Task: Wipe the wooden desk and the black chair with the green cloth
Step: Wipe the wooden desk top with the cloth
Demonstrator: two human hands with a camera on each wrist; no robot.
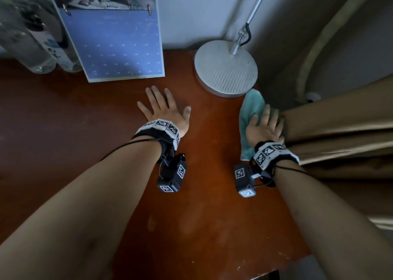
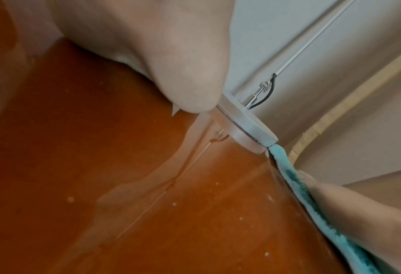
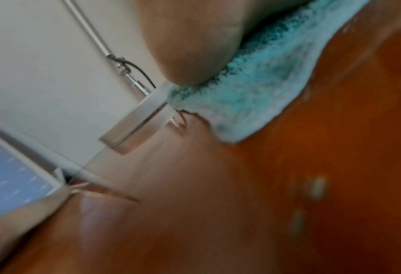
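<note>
The reddish-brown wooden desk fills the head view. My left hand lies flat on it, palm down and fingers spread, near the middle. My right hand presses flat on the green cloth at the desk's right edge; the cloth's far tip touches the lamp base. The left wrist view shows the cloth edge-on beside the desk. In the blurred right wrist view the fluffy cloth lies under my palm on the desk. No black chair is in view.
A round silver lamp base with a metal pole stands at the back right. A blue desk calendar and clear bottles stand at the back left. A tan curtain hangs against the desk's right edge.
</note>
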